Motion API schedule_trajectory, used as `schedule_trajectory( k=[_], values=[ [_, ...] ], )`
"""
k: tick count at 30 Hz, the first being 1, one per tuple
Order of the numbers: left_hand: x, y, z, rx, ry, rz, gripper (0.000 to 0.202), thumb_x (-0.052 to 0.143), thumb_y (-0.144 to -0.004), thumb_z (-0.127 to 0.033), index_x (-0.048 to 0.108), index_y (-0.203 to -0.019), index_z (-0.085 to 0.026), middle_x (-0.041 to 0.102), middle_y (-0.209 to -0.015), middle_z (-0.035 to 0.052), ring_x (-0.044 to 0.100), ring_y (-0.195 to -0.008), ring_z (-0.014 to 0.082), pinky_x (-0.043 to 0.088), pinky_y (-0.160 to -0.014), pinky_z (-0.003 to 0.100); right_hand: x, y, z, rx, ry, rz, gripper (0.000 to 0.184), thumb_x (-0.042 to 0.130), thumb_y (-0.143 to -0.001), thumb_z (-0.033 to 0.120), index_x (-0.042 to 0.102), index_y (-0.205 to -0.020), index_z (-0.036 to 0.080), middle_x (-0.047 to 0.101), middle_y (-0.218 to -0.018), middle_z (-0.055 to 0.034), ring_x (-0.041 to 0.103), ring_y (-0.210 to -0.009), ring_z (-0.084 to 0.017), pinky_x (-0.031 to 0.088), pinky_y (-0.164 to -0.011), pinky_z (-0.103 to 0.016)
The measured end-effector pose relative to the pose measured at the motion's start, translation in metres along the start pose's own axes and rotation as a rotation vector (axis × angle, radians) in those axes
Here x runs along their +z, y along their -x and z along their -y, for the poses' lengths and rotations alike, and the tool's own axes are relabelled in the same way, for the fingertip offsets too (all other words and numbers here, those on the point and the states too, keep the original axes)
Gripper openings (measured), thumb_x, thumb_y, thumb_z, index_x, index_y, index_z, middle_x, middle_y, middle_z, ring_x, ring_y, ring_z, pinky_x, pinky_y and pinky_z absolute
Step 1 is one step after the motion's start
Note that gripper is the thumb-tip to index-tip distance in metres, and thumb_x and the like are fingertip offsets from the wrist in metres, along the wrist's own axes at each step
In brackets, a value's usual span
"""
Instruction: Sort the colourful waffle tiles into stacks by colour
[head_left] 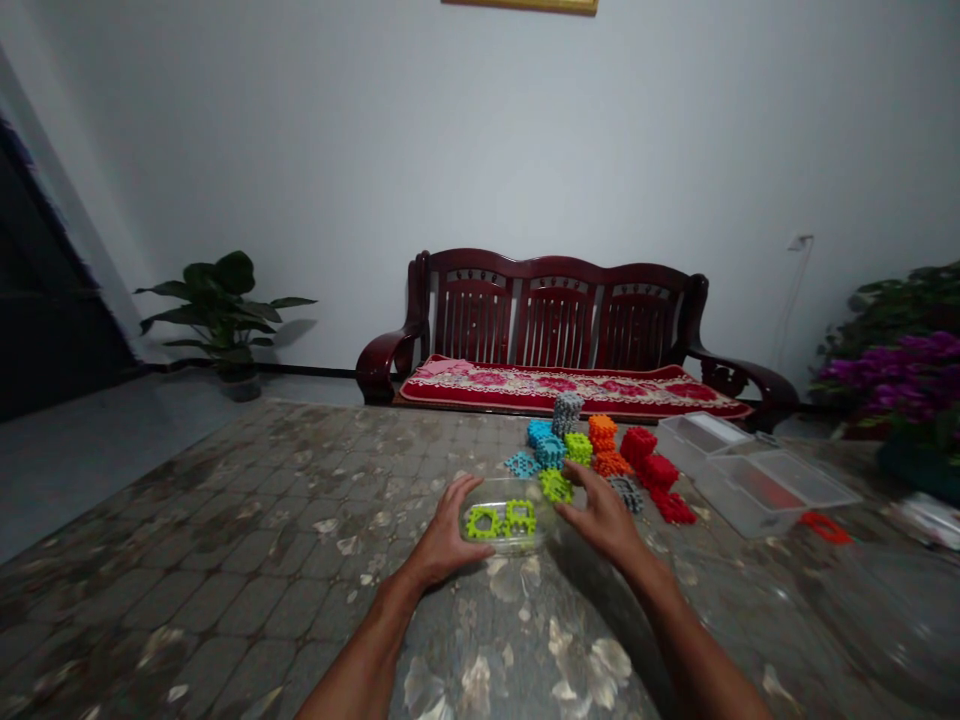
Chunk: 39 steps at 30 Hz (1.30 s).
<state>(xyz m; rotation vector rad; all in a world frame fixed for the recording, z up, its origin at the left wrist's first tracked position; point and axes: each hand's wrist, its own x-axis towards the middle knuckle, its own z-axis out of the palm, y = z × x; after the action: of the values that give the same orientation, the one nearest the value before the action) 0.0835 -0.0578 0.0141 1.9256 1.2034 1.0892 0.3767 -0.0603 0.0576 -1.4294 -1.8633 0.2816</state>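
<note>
A clear plastic container with two lime-green toothed plastic pieces in it sits low on the cloth-covered table. My left hand grips its left end, thumb along the near rim and fingers on the far side. By the container's right end, my right hand has thumb and forefinger at the edges of another lime-green toothed piece. Just beyond are stacks of similar pieces: blue, lime green, grey, orange and red. A grey stack is partly behind my right hand.
Translucent plastic boxes stand open on the right, near an orange-red piece and a clear lid or tray. The patterned tablecloth spreads left. Behind are a wooden bench, a potted plant and purple flowers.
</note>
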Motion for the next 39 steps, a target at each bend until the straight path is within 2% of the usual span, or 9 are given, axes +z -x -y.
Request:
schedule_trajectory(
  k=[4, 7, 10, 13, 17, 24, 29, 35, 39],
  values=[
    [0.001, 0.000, 0.002, -0.003, -0.005, 0.001, 0.095, 0.085, -0.056, -0.019, 0.049, -0.144, -0.020, 0.041, -0.157, 0.0154, 0.033, -0.150, 0.0353, 0.023, -0.125, 0.056, -0.001, -0.010, 0.035, -0.102, -0.044, 0.145, 0.068, 0.072, -0.075, 0.029, 0.058, -0.141, 0.024, 0.071, -0.124, -0.0088, 0.064, -0.114, -0.028, 0.049, -0.101, -0.045],
    [0.001, 0.000, 0.003, 0.007, -0.005, 0.005, 0.095, 0.085, -0.057, -0.018, 0.049, -0.145, -0.022, 0.041, -0.157, 0.0141, 0.034, -0.149, 0.0346, 0.023, -0.126, 0.056, 0.003, -0.013, 0.043, -0.129, -0.089, 0.238, 0.064, 0.074, -0.072, 0.026, 0.064, -0.135, 0.024, 0.072, -0.124, -0.0085, 0.064, -0.115, -0.029, 0.048, -0.102, -0.045],
    [0.001, 0.000, 0.004, -0.001, -0.009, 0.008, 0.096, 0.084, -0.056, -0.017, 0.049, -0.145, -0.022, 0.041, -0.157, 0.0139, 0.033, -0.150, 0.0344, 0.023, -0.126, 0.055, 0.007, -0.018, 0.024, -0.067, -0.179, 0.162, 0.051, 0.068, -0.076, 0.027, 0.069, -0.127, 0.023, 0.072, -0.124, -0.0091, 0.065, -0.115, -0.028, 0.049, -0.103, -0.046],
    [0.002, -0.001, 0.004, -0.007, -0.013, 0.008, 0.096, 0.084, -0.055, -0.016, 0.049, -0.145, -0.023, 0.041, -0.157, 0.0139, 0.034, -0.150, 0.0345, 0.023, -0.126, 0.055, 0.008, -0.024, -0.009, 0.092, -0.223, 0.029, 0.044, 0.058, -0.077, 0.024, 0.072, -0.119, 0.020, 0.074, -0.119, -0.0096, 0.068, -0.110, -0.026, 0.051, -0.101, -0.045],
    [0.002, -0.002, 0.005, -0.009, -0.011, 0.004, 0.097, 0.084, -0.055, -0.017, 0.049, -0.145, -0.023, 0.041, -0.157, 0.0143, 0.034, -0.149, 0.0348, 0.023, -0.125, 0.057, 0.013, -0.023, -0.038, 0.248, -0.045, -0.010, 0.047, 0.058, -0.073, 0.022, 0.071, -0.118, 0.016, 0.075, -0.116, -0.0117, 0.069, -0.108, -0.027, 0.052, -0.099, -0.042],
    [0.001, -0.001, 0.002, -0.018, -0.012, 0.004, 0.094, 0.083, -0.056, -0.016, 0.049, -0.144, -0.023, 0.041, -0.158, 0.0144, 0.035, -0.149, 0.0347, 0.023, -0.125, 0.056, 0.031, -0.013, -0.039, 0.276, 0.190, -0.018, 0.054, 0.058, -0.078, 0.024, 0.064, -0.131, 0.018, 0.068, -0.131, -0.0116, 0.062, -0.121, -0.028, 0.048, -0.104, -0.041],
    [0.001, -0.001, 0.003, -0.016, -0.011, 0.002, 0.095, 0.083, -0.055, -0.014, 0.049, -0.144, -0.022, 0.041, -0.158, 0.0151, 0.035, -0.149, 0.0348, 0.024, -0.125, 0.056, 0.015, -0.035, -0.047, 0.308, 0.273, -0.125, 0.054, 0.049, -0.082, 0.021, 0.060, -0.135, 0.017, 0.068, -0.130, -0.0119, 0.062, -0.120, -0.026, 0.045, -0.105, -0.037],
    [0.001, -0.001, 0.003, -0.019, -0.011, 0.000, 0.094, 0.083, -0.055, -0.014, 0.050, -0.143, -0.022, 0.041, -0.158, 0.0146, 0.035, -0.149, 0.0356, 0.023, -0.125, 0.056, -0.002, -0.067, -0.044, 0.327, 0.421, -0.055, 0.058, 0.052, -0.083, 0.017, 0.055, -0.140, 0.013, 0.062, -0.137, -0.0162, 0.056, -0.128, -0.028, 0.040, -0.109, -0.036],
    [0.001, -0.001, 0.003, -0.017, -0.006, 0.004, 0.095, 0.084, -0.055, -0.015, 0.050, -0.144, -0.022, 0.042, -0.157, 0.0150, 0.035, -0.149, 0.0359, 0.023, -0.125, 0.057, -0.004, -0.080, -0.036, 0.368, 0.519, 0.005, 0.058, 0.056, -0.087, 0.026, 0.051, -0.143, 0.009, 0.059, -0.139, -0.0207, 0.056, -0.127, -0.032, 0.041, -0.107, -0.041]
  ],
)
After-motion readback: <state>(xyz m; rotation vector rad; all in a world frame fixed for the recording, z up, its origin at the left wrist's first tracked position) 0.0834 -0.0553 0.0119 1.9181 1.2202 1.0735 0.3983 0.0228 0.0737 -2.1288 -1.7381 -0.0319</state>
